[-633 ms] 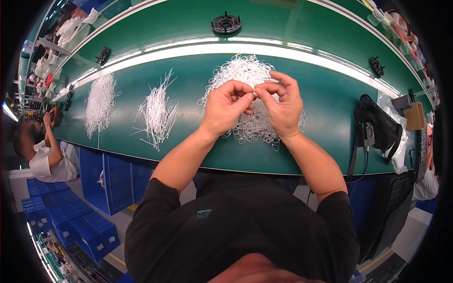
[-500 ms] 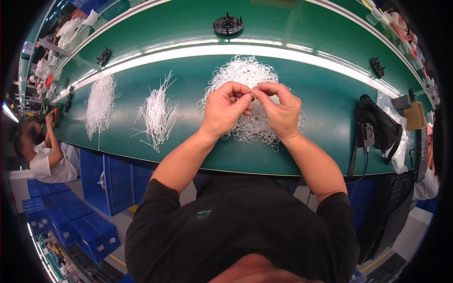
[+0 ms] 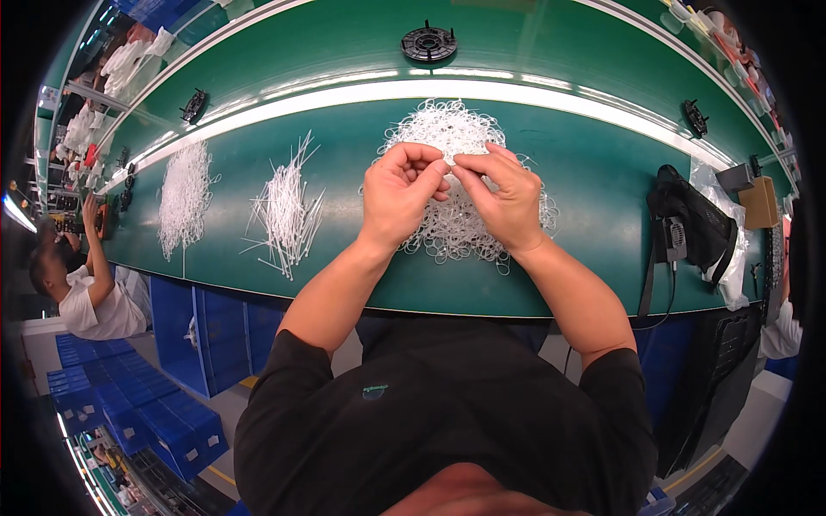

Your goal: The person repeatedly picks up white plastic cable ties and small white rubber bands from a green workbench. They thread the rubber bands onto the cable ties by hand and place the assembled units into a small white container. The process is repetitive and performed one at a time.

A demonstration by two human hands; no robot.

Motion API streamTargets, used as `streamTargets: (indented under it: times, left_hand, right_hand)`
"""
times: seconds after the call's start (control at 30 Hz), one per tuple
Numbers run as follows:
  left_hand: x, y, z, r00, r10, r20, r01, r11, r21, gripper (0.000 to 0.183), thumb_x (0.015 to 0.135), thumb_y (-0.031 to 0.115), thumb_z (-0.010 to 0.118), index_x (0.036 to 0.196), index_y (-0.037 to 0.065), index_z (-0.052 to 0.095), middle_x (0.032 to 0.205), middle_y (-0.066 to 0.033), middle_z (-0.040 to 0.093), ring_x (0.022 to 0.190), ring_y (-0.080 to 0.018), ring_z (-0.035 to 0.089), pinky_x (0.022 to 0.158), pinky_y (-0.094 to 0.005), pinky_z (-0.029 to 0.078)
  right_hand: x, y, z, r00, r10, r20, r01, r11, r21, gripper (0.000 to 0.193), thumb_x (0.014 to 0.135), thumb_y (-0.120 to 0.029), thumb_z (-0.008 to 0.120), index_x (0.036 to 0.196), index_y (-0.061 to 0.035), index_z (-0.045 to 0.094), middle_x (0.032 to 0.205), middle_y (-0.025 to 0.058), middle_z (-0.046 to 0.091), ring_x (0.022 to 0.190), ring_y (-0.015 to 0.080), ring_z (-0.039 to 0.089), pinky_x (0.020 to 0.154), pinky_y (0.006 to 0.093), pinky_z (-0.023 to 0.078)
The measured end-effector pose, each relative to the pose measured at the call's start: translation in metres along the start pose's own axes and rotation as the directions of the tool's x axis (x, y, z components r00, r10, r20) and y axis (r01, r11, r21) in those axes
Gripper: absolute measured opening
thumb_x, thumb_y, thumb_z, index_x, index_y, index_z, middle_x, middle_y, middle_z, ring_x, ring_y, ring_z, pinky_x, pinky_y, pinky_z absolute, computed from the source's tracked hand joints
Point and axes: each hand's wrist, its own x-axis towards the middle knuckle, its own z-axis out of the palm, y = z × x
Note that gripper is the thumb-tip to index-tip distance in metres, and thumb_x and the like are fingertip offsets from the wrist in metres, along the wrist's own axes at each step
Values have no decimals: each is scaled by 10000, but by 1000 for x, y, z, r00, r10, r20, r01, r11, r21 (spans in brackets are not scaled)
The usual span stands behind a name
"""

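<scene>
My left hand [image 3: 396, 196] and my right hand [image 3: 509, 198] meet fingertip to fingertip over a large pile of white cable ties bent into loops [image 3: 452, 125]. Both hands are closed in a pinch, thumb against forefinger. Between the fingertips shows a small bit of a white cable tie [image 3: 448, 162], mostly hidden by the fingers. Left of my hands lies a smaller heap of straight white cable ties [image 3: 288, 211], and farther left another dense heap of thin white ties [image 3: 183, 193].
The green table [image 3: 344, 155] carries a black bag [image 3: 688, 224] with a cable at the right, beside a cardboard box [image 3: 758, 203]. Black round parts [image 3: 428, 43] sit along the far side. Blue crates [image 3: 176, 430] stand at lower left, near a co-worker in a white shirt [image 3: 103, 310].
My joined fingertips have shifted slightly left and toward me. The right hand's fingers have moved closer together. At the far left, the co-worker's head and arm have moved a little.
</scene>
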Motion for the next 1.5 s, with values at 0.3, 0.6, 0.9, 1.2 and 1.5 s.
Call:
streamTargets:
  times: [0.3,0.6,0.9,1.2,1.5]
  left_hand:
    - [0,-5,-3,1000,14,28,-18,989,149,127,951,22,688,1059,-40,663,891,-75,704,750,-104,669,636,-242,576]
    - [3,-8,-7,961,232,152,-275,872,404,107,891,10,701,993,-12,721,862,-41,711,745,-66,635,670,-237,524]
    - [8,14,-58,947,316,65,-262,637,725,132,875,104,746,959,6,718,839,-88,713,728,-154,670,667,-296,543]
    - [-2,18,-165,935,208,-287,249,188,950,124,853,134,744,902,24,715,829,-140,722,794,-308,700,755,-405,541]
    - [5,11,-164,944,97,-315,299,146,943,99,868,138,728,880,41,710,929,-184,726,903,-396,692,791,-488,538]
  right_hand:
    - [0,0,0,1000,5,-6,-5,1000,-1,79,853,-68,780,931,-63,771,878,62,775,764,207,738,1061,491,485]
    - [-2,0,3,998,52,-41,-48,994,95,110,862,-87,776,944,-42,719,832,82,754,745,205,744,1093,491,451]
    - [0,-1,1,995,-66,74,73,991,-108,74,872,-91,758,939,-97,728,877,18,735,848,208,675,1091,508,399]
    - [1,-2,0,996,-67,52,72,991,-111,68,875,-106,748,941,-108,730,913,13,727,914,220,659,1085,501,384]
    - [1,-2,0,995,-72,69,79,992,-99,54,878,-116,746,928,-110,727,907,13,717,909,223,654,1086,505,383]
